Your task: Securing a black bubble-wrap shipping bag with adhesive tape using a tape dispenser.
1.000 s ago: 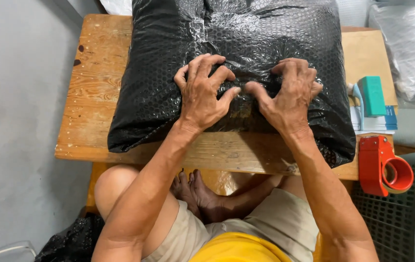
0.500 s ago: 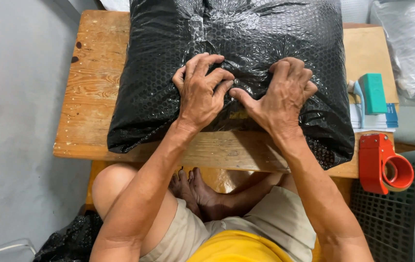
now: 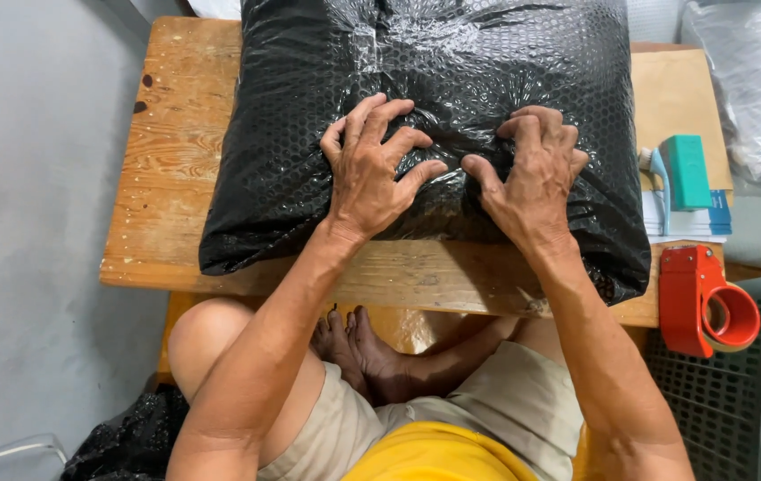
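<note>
A big parcel wrapped in black bubble wrap (image 3: 451, 80) lies on a low wooden table (image 3: 175, 178). My left hand (image 3: 371, 169) presses on its near side, fingers spread and clawed into the wrap. My right hand (image 3: 532, 178) sits beside it, fingers curled and bunching the wrap. The thumbs nearly meet at the parcel's middle. A strip of clear tape runs up the top of the parcel.
A red tape dispenser (image 3: 705, 298) hangs at the table's right corner. A teal and blue object (image 3: 685, 174) rests on a brown envelope (image 3: 679, 89). A grey mesh basket (image 3: 736, 401) stands at the right. My crossed legs and feet are under the table.
Both hands have drawn a little closer together on the parcel, with the right fingers curling tighter into the wrap. The parcel stays in place.
</note>
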